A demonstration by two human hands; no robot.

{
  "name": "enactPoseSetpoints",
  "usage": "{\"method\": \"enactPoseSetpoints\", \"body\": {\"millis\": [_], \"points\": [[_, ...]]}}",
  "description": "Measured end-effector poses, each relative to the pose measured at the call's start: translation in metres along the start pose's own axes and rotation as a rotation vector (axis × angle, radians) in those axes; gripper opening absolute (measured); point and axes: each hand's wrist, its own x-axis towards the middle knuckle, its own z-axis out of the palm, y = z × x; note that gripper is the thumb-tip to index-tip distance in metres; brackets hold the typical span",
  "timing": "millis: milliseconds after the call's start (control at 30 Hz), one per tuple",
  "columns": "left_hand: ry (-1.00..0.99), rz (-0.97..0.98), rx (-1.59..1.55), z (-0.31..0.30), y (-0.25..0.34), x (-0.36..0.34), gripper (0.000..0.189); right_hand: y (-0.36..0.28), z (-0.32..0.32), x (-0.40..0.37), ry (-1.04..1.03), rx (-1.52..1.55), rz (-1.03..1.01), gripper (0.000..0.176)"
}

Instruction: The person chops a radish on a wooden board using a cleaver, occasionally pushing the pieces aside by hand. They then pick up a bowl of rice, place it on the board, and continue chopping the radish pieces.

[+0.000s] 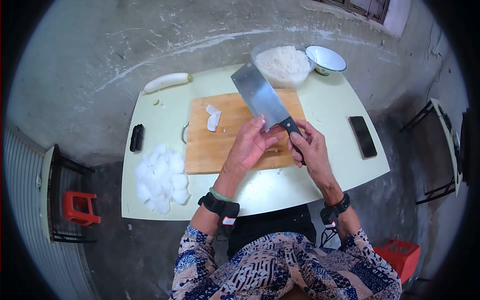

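Observation:
A cleaver (259,95) is tilted above the cutting board, its broad blade pointing up and to the left. My right hand (311,146) is wrapped round its black handle. Close to the heel of the blade is my left hand (251,144), palm partly turned up and fingers apart; its thumb tip appears to touch the blade. Beneath lies the wooden cutting board (212,152), with a few white radish pieces (213,120) on its left part. A pile of white radish slices (161,180) rests on the table left of the board.
A whole white radish (167,82) lies at the table's back left. Behind the board stand a clear bowl of white shreds (284,62) and an enamel bowl (326,59). A phone (362,137) is at right, a black object (136,138) at left. Red stools (81,207) flank the table.

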Motion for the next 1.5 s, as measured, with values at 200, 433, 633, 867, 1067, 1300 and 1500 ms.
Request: {"method": "enactPoseSetpoints", "body": {"millis": [200,433,633,867,1067,1300,1500], "points": [[0.141,0.012,-0.036,-0.034,-0.007,0.006,0.021,0.007,0.003,0.011,-0.011,-0.034,0.025,0.043],[0.276,0.167,0.442,-0.026,0.000,0.004,0.016,-0.002,-0.001,0.002,0.132,-0.160,-0.068,0.042],[0.265,0.816,1.649,-0.037,-0.015,0.011,0.025,0.018,-0.037,-0.013,0.238,-0.339,-0.132,0.038],[0.186,0.673,1.783,-0.040,-0.005,0.005,0.035,0.040,-0.070,-0.042,0.217,-0.186,0.041,0.043],[0.175,0.576,1.810,-0.045,-0.003,0.004,0.041,0.052,-0.072,-0.050,0.206,-0.119,0.008,0.041],[0.134,0.605,1.902,-0.026,-0.002,-0.005,0.057,0.051,-0.071,-0.050,0.187,-0.189,-0.007,0.038],[0.177,0.586,1.945,-0.047,-0.002,0.007,0.051,0.052,-0.068,-0.050,0.204,-0.206,-0.025,0.036]]}}
